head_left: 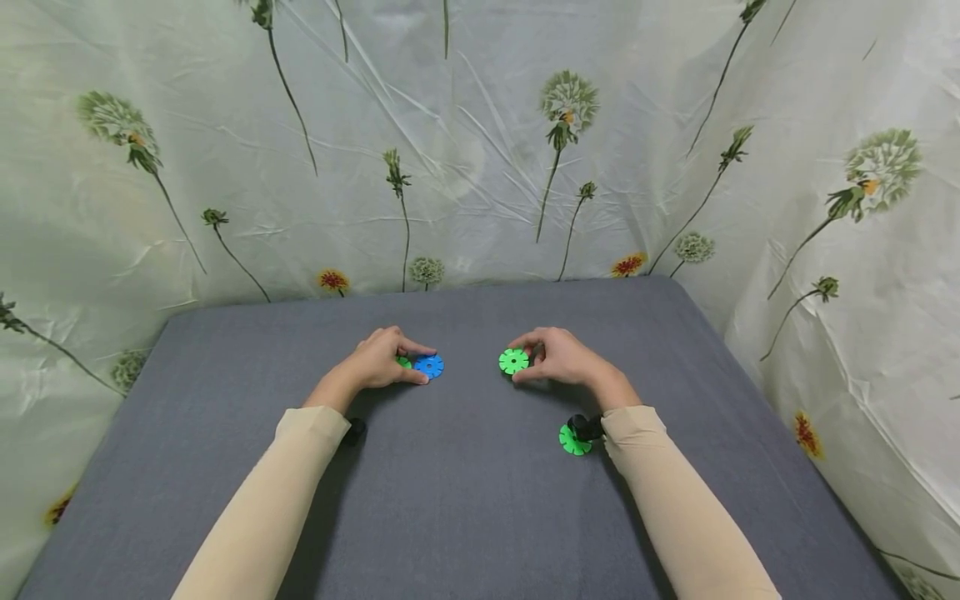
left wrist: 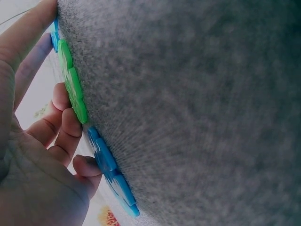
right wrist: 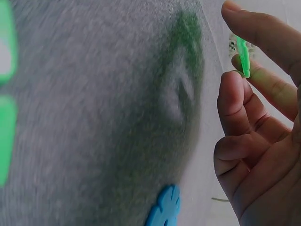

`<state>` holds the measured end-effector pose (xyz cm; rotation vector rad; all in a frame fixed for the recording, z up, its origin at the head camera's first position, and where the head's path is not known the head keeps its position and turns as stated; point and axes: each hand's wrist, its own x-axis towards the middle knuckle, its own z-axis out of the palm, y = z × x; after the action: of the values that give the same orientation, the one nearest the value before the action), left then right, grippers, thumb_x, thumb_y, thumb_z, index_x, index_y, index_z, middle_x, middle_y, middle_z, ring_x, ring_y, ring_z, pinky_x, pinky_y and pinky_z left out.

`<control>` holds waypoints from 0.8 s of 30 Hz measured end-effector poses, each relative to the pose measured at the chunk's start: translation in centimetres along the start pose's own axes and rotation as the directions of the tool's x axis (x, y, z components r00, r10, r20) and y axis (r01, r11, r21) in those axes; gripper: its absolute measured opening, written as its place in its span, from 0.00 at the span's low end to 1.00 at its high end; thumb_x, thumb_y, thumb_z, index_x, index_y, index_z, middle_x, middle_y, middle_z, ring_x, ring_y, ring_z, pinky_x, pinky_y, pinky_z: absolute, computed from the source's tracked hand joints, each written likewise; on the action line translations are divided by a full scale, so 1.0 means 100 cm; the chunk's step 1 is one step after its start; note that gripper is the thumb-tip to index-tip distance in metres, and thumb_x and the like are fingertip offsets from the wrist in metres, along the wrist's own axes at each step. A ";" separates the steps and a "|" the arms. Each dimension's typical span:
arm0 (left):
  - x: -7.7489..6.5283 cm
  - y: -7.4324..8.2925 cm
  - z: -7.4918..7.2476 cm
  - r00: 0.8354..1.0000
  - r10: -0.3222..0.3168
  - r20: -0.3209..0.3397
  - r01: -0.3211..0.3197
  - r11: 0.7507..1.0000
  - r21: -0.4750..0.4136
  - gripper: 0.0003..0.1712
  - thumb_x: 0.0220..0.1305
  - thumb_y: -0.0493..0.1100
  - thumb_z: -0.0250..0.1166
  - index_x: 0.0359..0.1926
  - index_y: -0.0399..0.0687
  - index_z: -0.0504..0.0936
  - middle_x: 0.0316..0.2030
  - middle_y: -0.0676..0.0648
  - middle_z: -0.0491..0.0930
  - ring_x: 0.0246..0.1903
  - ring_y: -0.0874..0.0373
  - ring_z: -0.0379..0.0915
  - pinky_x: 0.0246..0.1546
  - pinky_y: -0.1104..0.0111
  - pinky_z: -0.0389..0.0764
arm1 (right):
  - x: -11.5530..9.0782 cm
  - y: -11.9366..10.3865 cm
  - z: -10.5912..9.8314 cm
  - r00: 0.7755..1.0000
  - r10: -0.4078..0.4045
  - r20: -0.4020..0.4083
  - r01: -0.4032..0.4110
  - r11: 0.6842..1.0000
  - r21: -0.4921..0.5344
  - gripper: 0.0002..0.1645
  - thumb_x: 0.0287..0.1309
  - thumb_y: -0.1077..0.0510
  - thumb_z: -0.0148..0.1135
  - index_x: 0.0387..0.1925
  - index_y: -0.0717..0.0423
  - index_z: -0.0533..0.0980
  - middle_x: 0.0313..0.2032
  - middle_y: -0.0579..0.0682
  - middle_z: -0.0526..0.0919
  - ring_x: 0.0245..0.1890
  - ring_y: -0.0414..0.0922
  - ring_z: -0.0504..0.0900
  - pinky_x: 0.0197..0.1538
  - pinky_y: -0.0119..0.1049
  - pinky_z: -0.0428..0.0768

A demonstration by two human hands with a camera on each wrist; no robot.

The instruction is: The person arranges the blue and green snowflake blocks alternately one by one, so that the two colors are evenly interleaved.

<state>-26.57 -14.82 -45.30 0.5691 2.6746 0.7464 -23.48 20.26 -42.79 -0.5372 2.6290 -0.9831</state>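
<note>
In the head view my left hand (head_left: 377, 358) holds a blue notched plastic disc (head_left: 430, 366) by its edges, thumb and forefinger on opposite sides, at the tabletop. A green notched disc (left wrist: 73, 84) lies beside it beneath that hand, and another blue disc (left wrist: 113, 172) lies by the curled lower fingers. My right hand (head_left: 562, 358) pinches a green notched disc (head_left: 513, 361) between thumb and fingers, lifted off the cloth with its shadow below. In the right wrist view a blue disc (right wrist: 165, 207) lies on the table near this hand, hidden in the head view.
Another green disc (head_left: 575, 439) lies under the right wrist, partly covered by a black wrist camera (head_left: 585, 427). Grey cloth covers the table (head_left: 465, 500). A pale curtain with dandelion prints (head_left: 480, 167) hangs behind the table and along its sides.
</note>
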 end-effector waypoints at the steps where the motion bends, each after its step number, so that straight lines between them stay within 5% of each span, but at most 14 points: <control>1: 0.000 0.000 0.000 1.000 -0.002 0.000 0.002 1.000 -0.001 0.30 0.62 0.58 0.81 0.66 0.70 0.86 0.49 0.45 0.76 0.44 0.53 0.65 0.43 0.61 0.59 | 0.001 -0.001 0.001 1.000 -0.004 0.002 0.004 1.000 -0.003 0.32 0.57 0.51 0.83 0.62 0.53 0.85 0.45 0.51 0.83 0.33 0.41 0.78 0.40 0.36 0.77; 12: 0.004 -0.002 0.000 1.000 0.001 -0.004 -0.001 1.000 0.020 0.31 0.60 0.58 0.82 0.65 0.72 0.87 0.34 0.46 0.74 0.32 0.54 0.55 0.37 0.60 0.52 | 0.014 -0.007 0.007 1.000 -0.014 0.005 0.014 1.000 -0.016 0.32 0.57 0.50 0.83 0.63 0.50 0.86 0.45 0.50 0.83 0.34 0.41 0.79 0.41 0.36 0.77; 24: 0.002 0.000 0.000 1.000 -0.004 0.002 0.004 0.999 0.035 0.32 0.61 0.59 0.81 0.66 0.72 0.86 0.40 0.46 0.74 0.36 0.53 0.59 0.39 0.60 0.54 | 0.029 -0.017 0.022 0.999 -0.025 0.035 0.026 1.000 -0.013 0.31 0.58 0.50 0.83 0.63 0.51 0.86 0.43 0.49 0.84 0.34 0.41 0.78 0.42 0.35 0.77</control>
<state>-26.81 -14.75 -45.33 0.5728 2.6905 0.6985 -24.87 16.58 -43.61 -0.5869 2.6062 -0.9549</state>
